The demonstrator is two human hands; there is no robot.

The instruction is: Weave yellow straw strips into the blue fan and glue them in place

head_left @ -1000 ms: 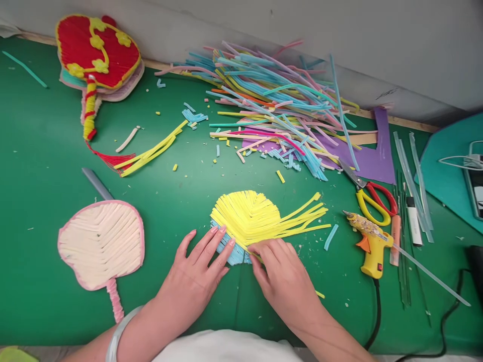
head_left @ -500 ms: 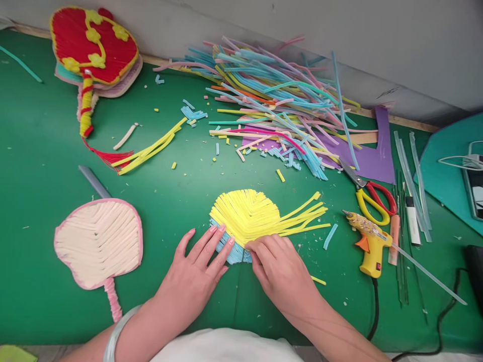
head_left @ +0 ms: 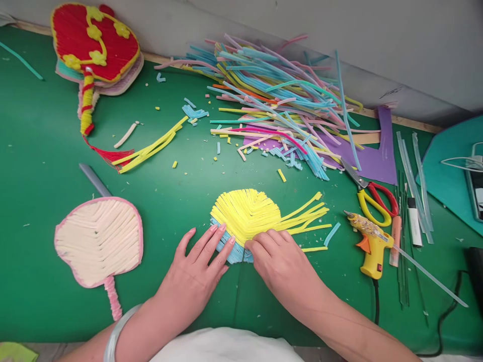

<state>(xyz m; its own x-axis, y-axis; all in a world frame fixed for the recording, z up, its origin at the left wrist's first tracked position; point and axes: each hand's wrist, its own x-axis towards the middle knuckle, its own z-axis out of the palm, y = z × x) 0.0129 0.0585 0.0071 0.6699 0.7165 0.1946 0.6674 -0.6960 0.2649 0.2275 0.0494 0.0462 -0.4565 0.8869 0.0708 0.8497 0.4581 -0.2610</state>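
A leaf-shaped fan panel [head_left: 245, 211], made of yellow fuzzy stems laid in a chevron over a blue layer, lies on the green table in front of me. Its blue lower edge [head_left: 226, 246] shows below the yellow rows. Flat and spread, my left hand [head_left: 199, 266] rests its fingertips on the panel's lower left edge. My right hand [head_left: 279, 256] is closed in a pinch at the lower middle, on a yellow pipe cleaner [head_left: 315, 249] whose loose end sticks out to the right. Other yellow ends fan out above that hand. A thin dark wire runs down from the panel.
A cream fan [head_left: 100, 241] lies left; a red fan [head_left: 96, 42] tops a stack behind it. Loose pipe cleaners [head_left: 271, 75] are heaped at the back over purple sheet [head_left: 381, 166]. Scissors [head_left: 373, 201], a glue gun [head_left: 372, 246] and clear glue sticks [head_left: 415, 186] sit right.
The loose end of the pinched yellow pipe cleaner has swung upward, closer to the other yellow ends. My right forearm has turned a little; my left hand stays in place.
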